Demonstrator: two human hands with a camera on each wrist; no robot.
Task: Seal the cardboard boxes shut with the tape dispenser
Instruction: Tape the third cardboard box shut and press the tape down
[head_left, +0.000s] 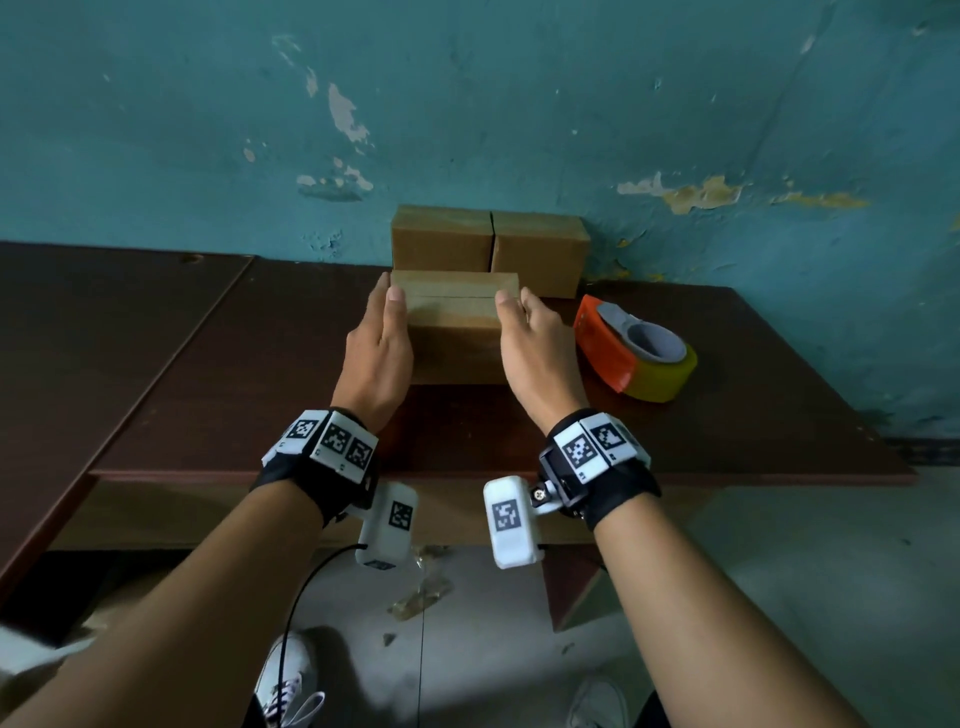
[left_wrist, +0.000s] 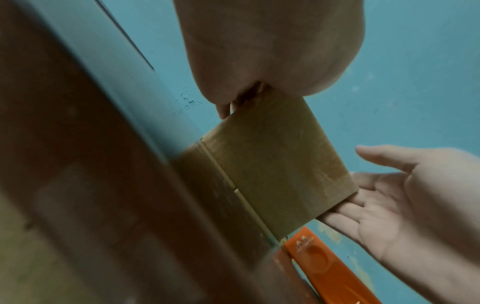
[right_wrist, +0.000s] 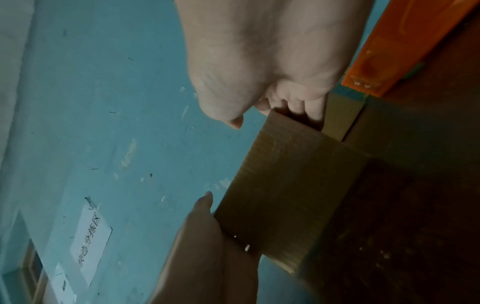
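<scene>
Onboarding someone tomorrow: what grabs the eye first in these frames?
Two hands, left hand and right hand, flank a cardboard box at the middle of the dark table, fingers straight against its ends. Next, the orange tape dispenser lying untouched on the table just right of the box. Behind, two more boxes sit side by side against the peeling teal wall.

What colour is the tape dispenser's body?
Orange, with a grey hub and a yellowish tape roll. The tape dispenser shows best in the head view, right of the box.
</scene>
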